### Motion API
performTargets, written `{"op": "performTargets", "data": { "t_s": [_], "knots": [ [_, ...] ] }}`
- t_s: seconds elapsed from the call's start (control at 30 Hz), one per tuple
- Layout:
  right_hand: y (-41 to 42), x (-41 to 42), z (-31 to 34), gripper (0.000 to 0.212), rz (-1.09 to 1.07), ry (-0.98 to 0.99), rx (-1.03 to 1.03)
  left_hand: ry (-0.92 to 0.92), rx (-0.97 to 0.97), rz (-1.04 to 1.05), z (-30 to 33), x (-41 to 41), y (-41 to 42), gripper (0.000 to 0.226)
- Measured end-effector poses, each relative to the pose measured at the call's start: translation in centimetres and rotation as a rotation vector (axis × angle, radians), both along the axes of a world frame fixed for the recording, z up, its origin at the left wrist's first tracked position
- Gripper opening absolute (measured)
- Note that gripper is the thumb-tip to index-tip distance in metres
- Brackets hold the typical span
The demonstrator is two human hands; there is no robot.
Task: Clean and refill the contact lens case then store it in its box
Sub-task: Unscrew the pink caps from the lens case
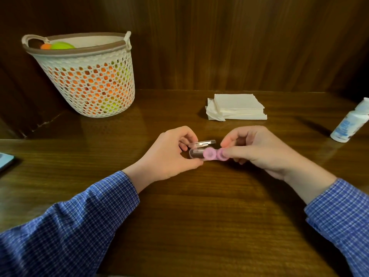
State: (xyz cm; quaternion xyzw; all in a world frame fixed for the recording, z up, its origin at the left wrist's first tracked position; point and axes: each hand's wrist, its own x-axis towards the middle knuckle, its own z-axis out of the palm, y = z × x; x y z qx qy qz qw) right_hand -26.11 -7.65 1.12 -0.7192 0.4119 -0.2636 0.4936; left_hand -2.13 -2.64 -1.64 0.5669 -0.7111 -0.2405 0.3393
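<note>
left hand point(171, 151) clamps clear box point(196, 151), lid up | right hand point(257, 148) pinches pink lens case point(214, 154) | I keep case level — slide straight, no forcing

**Open desk near me, clutter along the back and sides**

The dark wooden desk point(199, 226) lies bare between my sleeves and toward me, so I can pull back freely. Beyond my hands, a stack of white folded paper napkins point(237, 106) sits to the back right, with a clear lane of wood before it. A white perforated plastic basket point(87, 80) blocks the back left corner. A white plastic bottle with blue print point(351, 122) stands at the right edge. The wooden wall panel point(239, 47) closes the back.
</note>
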Motion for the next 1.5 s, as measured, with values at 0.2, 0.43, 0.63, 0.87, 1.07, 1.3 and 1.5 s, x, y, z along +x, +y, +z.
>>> {"op": "performTargets", "data": {
  "t_s": [0.2,0.43,0.63,0.87,1.07,1.3,1.5],
  "knots": [
    [-0.5,-0.7,0.1,0.011,0.081,0.231,-0.053,-0.061,-0.052,0.014,0.0,0.1,0.2,0.030],
    [-0.3,-0.1,-1.0,0.005,-0.026,0.215,-0.268,-0.155,-0.123,0.001,-0.1,0.1,0.0,0.020],
    [0.1,0.8,-2.0,0.020,0.095,0.262,-0.405,-0.167,-0.139,-0.011,-0.1,0.2,0.0,0.026],
    [-0.2,0.9,-2.4,0.032,0.100,0.332,-0.393,-0.177,-0.141,0.030,0.0,0.2,-0.2,0.026],
    [0.0,1.0,-2.2,0.042,0.120,0.338,-0.399,-0.191,-0.133,0.055,-0.1,0.1,-0.2,0.025],
    [0.6,0.4,-1.0,0.043,0.086,0.324,-0.450,-0.277,-0.170,0.115,-0.1,0.6,-0.4,0.028],
    [0.4,-0.6,-1.3,0.041,0.119,0.479,-0.502,-0.286,-0.336,0.143,0.3,0.1,0.1,0.026]
  ]
}}
